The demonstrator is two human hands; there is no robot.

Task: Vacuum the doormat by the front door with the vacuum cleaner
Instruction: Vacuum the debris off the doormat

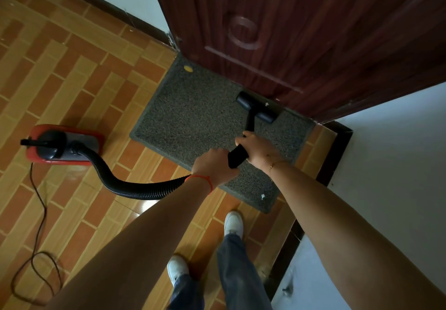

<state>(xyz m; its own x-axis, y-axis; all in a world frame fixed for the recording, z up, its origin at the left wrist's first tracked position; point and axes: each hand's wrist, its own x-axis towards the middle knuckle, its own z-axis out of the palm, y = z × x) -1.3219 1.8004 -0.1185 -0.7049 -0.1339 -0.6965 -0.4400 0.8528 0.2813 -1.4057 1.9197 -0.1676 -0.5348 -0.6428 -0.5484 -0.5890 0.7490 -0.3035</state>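
- One power cord (38,215) is seen looping across the tiled floor (72,73) at the far left, running up to the vacuum cleaner body.
- One red and grey vacuum cleaner (64,144) is set on the floor, left of the doormat and apart from its left edge; open tiles lie around it.
- One black ribbed hose (135,186) is curved from the cleaner body rightward to the left wrist.
- One grey doormat (193,116) is laid against the foot of the dark red door (301,32); its far edge meets the door, its right corner lies near the dark skirting (335,150) of the white wall.
- One small yellow mark (188,68) is seen near the doormat's far left corner; two white specks (263,196) are counted on it.
- The left hand (214,163) has its grip clenched around the lower end of the black wand (237,156).
- The right hand (257,148) has its grip clenched around the wand higher up.
- One black floor nozzle (257,110) is placed on the doormat, just beside the door's bottom edge.
- Two white shoes (233,222) are placed on the tiles, short of the doormat's near edge.
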